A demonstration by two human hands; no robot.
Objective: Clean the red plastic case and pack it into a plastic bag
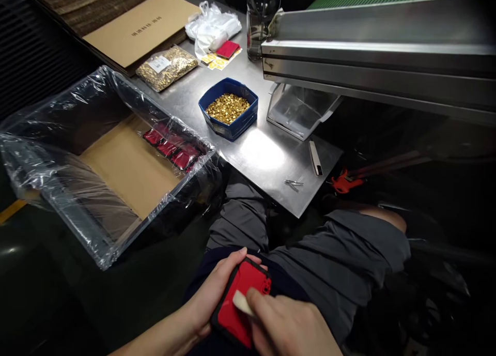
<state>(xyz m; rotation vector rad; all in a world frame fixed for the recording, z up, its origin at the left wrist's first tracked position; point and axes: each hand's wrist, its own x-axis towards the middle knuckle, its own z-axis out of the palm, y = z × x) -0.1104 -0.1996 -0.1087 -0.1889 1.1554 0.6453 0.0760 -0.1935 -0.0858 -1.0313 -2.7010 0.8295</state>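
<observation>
In my lap, my left hand (207,294) is wrapped round the edge of a red phone case (236,317) with a black border. The case lies tilted, its red face up, with small dark cutouts near one corner. My right hand (289,320) pinches a small cream-coloured pad (242,303) between thumb and fingers. The pad touches the red face or sits just over it; I cannot tell which. Part of the case is hidden under my right hand.
A plastic-lined crate (73,206) at left holds several red-and-black cases (170,144). On the metal table (256,154) are a blue bin (228,126) of gold pieces, a clear tray (298,110), a utility knife (315,157) and nail clippers (293,184). A conveyor (380,46) overhangs the right.
</observation>
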